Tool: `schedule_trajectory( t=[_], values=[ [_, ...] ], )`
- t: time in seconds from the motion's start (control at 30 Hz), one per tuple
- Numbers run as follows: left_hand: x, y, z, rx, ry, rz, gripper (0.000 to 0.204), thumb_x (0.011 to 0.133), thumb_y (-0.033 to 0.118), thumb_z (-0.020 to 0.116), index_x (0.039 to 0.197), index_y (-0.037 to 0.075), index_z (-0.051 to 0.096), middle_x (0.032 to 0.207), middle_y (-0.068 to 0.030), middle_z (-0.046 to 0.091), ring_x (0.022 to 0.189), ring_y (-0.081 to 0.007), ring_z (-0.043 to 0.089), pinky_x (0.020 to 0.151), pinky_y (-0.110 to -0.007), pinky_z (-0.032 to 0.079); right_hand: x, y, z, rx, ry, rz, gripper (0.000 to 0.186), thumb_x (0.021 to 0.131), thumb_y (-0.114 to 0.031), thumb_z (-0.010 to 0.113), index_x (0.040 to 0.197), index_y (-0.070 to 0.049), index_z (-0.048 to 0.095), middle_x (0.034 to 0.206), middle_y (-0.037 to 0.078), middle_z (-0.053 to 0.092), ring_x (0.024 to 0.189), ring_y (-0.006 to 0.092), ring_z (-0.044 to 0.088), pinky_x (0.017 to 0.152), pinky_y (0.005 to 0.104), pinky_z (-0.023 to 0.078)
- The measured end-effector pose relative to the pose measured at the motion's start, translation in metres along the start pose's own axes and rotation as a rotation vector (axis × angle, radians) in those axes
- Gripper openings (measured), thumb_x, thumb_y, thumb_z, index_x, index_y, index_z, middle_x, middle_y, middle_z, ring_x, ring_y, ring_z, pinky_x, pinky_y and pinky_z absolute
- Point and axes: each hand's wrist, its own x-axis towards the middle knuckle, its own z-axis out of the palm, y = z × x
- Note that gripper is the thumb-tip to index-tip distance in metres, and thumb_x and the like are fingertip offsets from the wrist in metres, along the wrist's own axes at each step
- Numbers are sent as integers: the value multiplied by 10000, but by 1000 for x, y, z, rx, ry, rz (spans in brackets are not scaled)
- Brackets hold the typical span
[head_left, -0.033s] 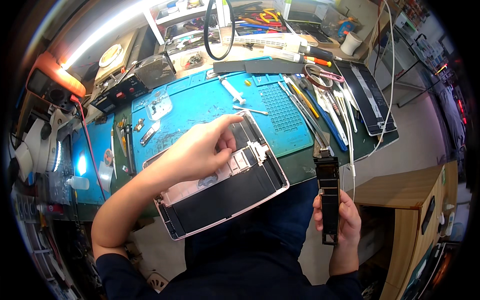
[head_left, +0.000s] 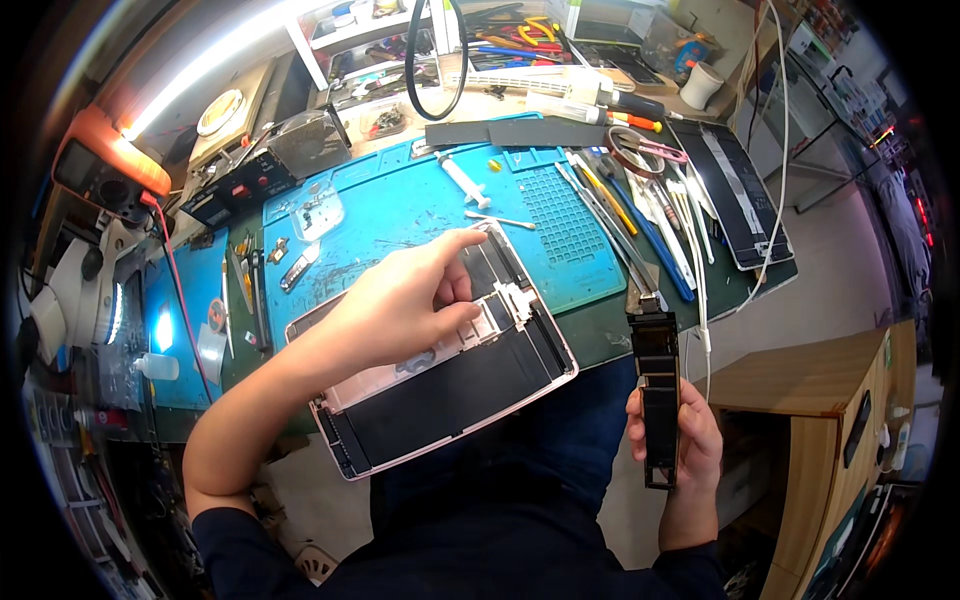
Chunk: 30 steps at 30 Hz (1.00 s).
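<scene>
My left hand (head_left: 415,292) lies over an opened tablet (head_left: 455,385) with a pale pink frame and black battery cells. Its index finger stretches to the tablet's far edge, and the thumb is spread apart, resting over the bare inner part. The other fingers are curled, with nothing visible in them. At the right, off the table's front edge, my right hand (head_left: 695,435) grips a long, narrow, dark circuit board (head_left: 660,400). Fingers and thumb close on its two long sides, and it stands roughly upright in view. The tablet overhangs the table edge near my lap.
A blue work mat (head_left: 400,225) carries a syringe (head_left: 462,180), a cotton swab (head_left: 502,220) and a small clear tray (head_left: 318,212). Tweezers and brushes (head_left: 640,215) lie right of it, beside another opened tablet (head_left: 735,190). An orange multimeter (head_left: 110,165) stands left. A white cable (head_left: 782,130) hangs at right.
My left thumb has reached slightly farther right, away from the curled fingers. The circuit board in my right hand has tilted very slightly. The tablet has not moved.
</scene>
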Motion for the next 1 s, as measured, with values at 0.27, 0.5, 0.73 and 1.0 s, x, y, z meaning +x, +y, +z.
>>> schedule_trajectory(
  t=[0.27, 0.5, 0.73, 1.0],
  values=[
    [0, -3, 2, 29, 1, 16, 685, 945, -18, 689, 1591, 50, 471, 959, -48, 687, 789, -140, 689, 727, -309, 578, 1, -2, -3, 8, -14, -14, 553, 1058, -304, 702, 1378, 106, 512, 1247, 328, 648, 966, 320, 756, 708, 395, 675],
    [-1, -9, 3, 2, 22, 5, 672, 944, -16, 674, 1583, 52, 478, 986, -45, 695, 799, -133, 682, 734, -300, 575, -1, -5, -5, -11, -11, -23, 568, 1062, -309, 696, 1400, 105, 504, 1250, 323, 648, 973, 318, 752, 709, 398, 673],
    [0, -2, 8, 66, 74, 4, 634, 918, 51, 796, 1511, 57, 571, 906, -30, 702, 781, -132, 655, 730, -317, 552, 1, -1, -8, 38, -41, -46, 516, 1082, -279, 660, 1408, 102, 535, 1278, 343, 649, 1006, 310, 785, 772, 377, 700],
    [6, 0, 13, 60, 87, -63, 638, 898, 74, 832, 1493, 58, 601, 876, -21, 704, 752, -130, 635, 709, -312, 535, 0, -2, -9, 17, -31, -44, 500, 1087, -274, 653, 1413, 88, 543, 1275, 338, 660, 1015, 305, 787, 780, 382, 700]
  ],
)
